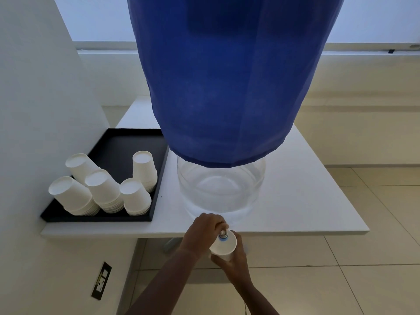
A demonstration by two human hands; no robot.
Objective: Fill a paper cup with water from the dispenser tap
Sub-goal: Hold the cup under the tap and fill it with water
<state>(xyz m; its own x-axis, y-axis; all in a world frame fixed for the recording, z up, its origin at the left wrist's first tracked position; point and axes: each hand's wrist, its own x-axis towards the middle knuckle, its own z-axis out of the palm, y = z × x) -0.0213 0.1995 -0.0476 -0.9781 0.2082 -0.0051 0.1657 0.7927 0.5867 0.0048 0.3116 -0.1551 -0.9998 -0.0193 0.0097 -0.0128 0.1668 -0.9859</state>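
Person is standing at the water dispenser (221,133), a clear jar under a blue cloth cover, sitting on the white table (306,208). The tap (223,234) is jutting out from the dispenser's base, past the table's near edge. Left hand (202,233) is closing over the tap from the left, fingers curled round its top as if working the lever; the lever itself is hidden, so whether it is pressed cannot be told. Right hand (234,262) is wrapping the paper cup (223,244) from below and the near side, fingers closed around its wall. Cup is sitting upright, mouth up, directly beneath the tap, spout lying within its rim. Flow and water level are too small to make out. Judging the fill is just under way or about to start; the alignment of rim under spout is what counts. Stacks of spare cups (102,189) are standing upside down on the black tray (118,142), left of the dispenser.
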